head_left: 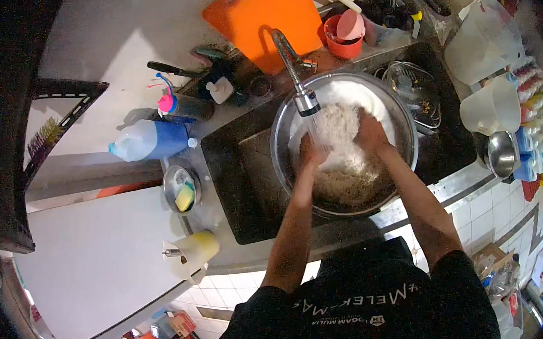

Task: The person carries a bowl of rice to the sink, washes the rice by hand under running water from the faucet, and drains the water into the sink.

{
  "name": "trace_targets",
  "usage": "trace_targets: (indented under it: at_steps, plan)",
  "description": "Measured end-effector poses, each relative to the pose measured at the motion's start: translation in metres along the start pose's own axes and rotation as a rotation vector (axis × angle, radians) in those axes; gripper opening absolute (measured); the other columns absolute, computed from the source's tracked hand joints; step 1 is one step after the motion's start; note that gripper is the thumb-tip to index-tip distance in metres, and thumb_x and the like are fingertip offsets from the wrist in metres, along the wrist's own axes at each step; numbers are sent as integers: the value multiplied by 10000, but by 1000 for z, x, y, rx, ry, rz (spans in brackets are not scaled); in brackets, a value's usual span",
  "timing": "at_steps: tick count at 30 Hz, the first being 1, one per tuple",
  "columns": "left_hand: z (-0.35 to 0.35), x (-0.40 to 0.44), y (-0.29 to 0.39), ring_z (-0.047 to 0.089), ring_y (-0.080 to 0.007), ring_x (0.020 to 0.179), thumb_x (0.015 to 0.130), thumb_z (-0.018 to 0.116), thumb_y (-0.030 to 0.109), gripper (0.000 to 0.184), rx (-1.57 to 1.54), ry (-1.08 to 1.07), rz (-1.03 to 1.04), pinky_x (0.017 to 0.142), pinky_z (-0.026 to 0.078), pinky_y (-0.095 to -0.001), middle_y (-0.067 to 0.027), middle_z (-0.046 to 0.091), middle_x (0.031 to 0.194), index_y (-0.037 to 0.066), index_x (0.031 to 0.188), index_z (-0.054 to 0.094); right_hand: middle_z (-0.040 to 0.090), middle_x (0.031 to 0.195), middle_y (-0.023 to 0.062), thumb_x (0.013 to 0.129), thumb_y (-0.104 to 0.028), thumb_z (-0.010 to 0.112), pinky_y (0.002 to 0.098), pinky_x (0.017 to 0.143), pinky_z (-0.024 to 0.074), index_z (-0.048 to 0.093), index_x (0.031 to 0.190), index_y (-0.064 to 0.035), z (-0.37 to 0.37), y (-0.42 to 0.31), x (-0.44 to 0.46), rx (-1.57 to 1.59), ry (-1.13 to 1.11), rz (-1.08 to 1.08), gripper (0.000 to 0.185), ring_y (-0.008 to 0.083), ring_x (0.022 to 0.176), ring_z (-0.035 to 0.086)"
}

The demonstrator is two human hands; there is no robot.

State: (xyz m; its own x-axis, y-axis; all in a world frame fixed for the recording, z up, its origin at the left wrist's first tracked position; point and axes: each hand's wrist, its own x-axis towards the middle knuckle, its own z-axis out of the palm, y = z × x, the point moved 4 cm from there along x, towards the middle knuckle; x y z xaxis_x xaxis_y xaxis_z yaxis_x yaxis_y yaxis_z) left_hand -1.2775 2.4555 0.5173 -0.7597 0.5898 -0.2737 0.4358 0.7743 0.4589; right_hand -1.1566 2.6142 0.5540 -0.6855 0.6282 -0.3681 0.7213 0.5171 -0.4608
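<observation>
Two hands, left (314,150) and right (373,133), both inside one steel basin (410,131): round, mouth upward, its wall surrounding the fingers. Finger opening and grip: cannot tell, either hand. One pale mass (340,122) between and beyond the fingers. One tap (306,101) above left fingers, spraying downward.
</observation>
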Motion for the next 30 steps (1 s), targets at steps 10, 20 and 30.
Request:
trace_targets:
  at_steps: [10,20,30]
  plan:
    - [-40,-5,9,382,-314,1218,706,725,225,734,-195,-91,315,1026,303,-392,-202,402,1317,-2,1300,357,417,1258,234,743,-435,646,453,913,410,347,1296,7,-32,10,-25,-183,0,-424,768,374,1115,448]
    - [-45,12,38,405,-262,1182,806,595,477,696,-705,-311,-5,998,305,-387,-139,431,1291,50,1310,375,497,1223,204,825,-327,621,326,960,378,384,1298,-15,-22,-27,-6,612,-27,-319,614,263,1115,492]
    - [-20,-56,29,258,-517,1229,651,763,254,923,342,-160,414,1017,282,-495,-301,208,1379,79,1388,235,140,1450,185,682,-118,649,590,1031,190,428,1297,-182,-28,-17,-83,-412,-15,-600,657,453,1292,197]
